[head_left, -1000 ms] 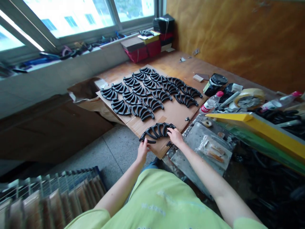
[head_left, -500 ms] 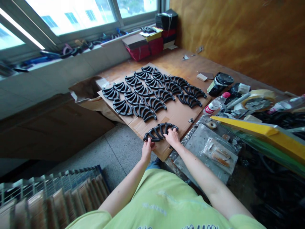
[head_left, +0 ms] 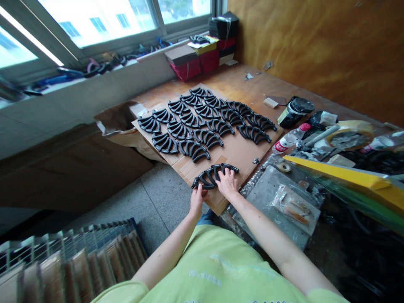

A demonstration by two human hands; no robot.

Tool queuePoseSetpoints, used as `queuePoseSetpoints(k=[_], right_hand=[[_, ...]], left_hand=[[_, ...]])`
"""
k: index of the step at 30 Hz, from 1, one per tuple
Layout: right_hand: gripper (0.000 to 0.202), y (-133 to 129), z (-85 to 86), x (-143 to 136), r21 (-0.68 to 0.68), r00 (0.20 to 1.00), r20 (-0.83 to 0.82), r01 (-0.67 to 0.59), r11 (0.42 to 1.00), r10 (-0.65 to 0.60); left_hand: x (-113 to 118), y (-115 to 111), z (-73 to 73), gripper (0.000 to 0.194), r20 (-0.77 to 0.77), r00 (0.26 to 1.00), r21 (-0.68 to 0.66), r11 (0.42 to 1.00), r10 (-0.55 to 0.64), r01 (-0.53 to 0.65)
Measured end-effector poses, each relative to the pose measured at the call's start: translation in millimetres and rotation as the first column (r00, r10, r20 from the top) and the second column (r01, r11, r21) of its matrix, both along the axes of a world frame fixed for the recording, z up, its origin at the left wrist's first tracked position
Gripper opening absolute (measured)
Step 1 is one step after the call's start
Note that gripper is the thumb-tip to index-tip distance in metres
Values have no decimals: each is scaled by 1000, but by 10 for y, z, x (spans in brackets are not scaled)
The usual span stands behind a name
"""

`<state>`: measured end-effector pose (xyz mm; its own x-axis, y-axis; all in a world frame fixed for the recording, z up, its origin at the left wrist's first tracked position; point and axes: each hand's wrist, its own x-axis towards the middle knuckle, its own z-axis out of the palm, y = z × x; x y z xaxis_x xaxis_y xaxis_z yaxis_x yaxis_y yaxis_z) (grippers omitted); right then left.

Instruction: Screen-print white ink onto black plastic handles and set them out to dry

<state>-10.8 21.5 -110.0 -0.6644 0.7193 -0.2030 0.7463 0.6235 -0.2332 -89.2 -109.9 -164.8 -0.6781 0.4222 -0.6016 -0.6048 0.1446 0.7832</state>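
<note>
On a cardboard sheet, a row of black curved handle-like pieces lies fanned side by side near the front corner. My left hand pinches the left end of this row between thumb and fingers. Over its right half, my right hand grips pieces, thumb on the near side and fingers over the top; the fingertips are partly hidden among them. Farther back on the same cardboard, several more fanned groups of black curved pieces are laid out in rows.
To the right stand a bottle with a pink cap, a black-smeared tub and a tape roll. A yellow-edged board juts in there. Stacked boxes sit by the window. A metal rack is at lower left.
The whole view has shifted slightly. My right hand has spread a little farther over the row, while my left hand stays at its left end.
</note>
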Motion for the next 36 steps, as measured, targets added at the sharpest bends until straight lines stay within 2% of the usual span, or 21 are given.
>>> queuePoseSetpoints(k=[7, 19, 24, 28, 32, 36], right_hand=[[31, 80, -85, -133, -29, 999, 44, -6, 1000, 7], [31, 216, -61, 90, 50, 997, 77, 12, 999, -16], [31, 234, -66, 137, 44, 994, 102, -31, 999, 27], [31, 163, -42, 72, -23, 996, 62, -56, 998, 57], [29, 201, -56, 107, -77, 999, -25, -42, 996, 40], [27, 260, -116, 215, -47, 996, -83, -32, 998, 28]], left_hand=[[7, 2, 31, 43, -15, 1000, -16, 1000, 2, -2], [-16, 21, 1, 43, 5, 1000, 4, 1000, 9, -9], [-19, 36, -14, 44, 0, 1000, 16, 1000, 5, -5], [-63, 119, 10, 43, -23, 999, 28, 999, -40, 41], [-140, 234, 66, 40, -24, 997, 37, 997, -68, 69], [-175, 261, 91, 39, -18, 996, 46, 995, -88, 88]])
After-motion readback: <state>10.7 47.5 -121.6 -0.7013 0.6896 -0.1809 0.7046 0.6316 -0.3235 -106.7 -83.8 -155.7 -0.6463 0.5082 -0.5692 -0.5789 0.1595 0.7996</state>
